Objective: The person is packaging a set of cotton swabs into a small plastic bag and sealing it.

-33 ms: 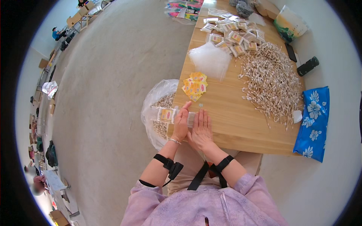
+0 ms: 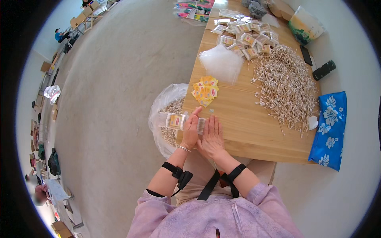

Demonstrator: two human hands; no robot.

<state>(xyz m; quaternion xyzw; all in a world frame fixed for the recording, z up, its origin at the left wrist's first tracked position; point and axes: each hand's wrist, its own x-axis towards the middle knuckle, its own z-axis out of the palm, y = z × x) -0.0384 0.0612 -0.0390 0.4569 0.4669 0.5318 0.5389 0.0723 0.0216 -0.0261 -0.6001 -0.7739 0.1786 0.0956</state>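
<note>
Blue floral cloth (image 2: 328, 129) beside black cylinder (image 2: 324, 70).

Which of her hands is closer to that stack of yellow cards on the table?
Left. The left hand reaches up on the clear packet, just below the yellow cards. The right hand lies flat, lower down.

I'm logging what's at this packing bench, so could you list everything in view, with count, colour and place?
Wooden table: one, light brown, centre right.
Cotton swabs: large loose heap, white and tan, right half of table.
Filled packets: many, clear with coloured labels, far end of table.
Empty clear bags: one stack, translucent, mid table.
Yellow label cards: small pile, yellow, near the left edge.
Plastic sack: one, clear, holding swabs, on the floor left of the table.
Blue floral cloth: one, right of the table.
Black cylinder: one, right of the table.
Swab packet: one, clear, at the table's near left corner.
Left hand: on the swab packet.
Right hand: flat beside it.
</note>
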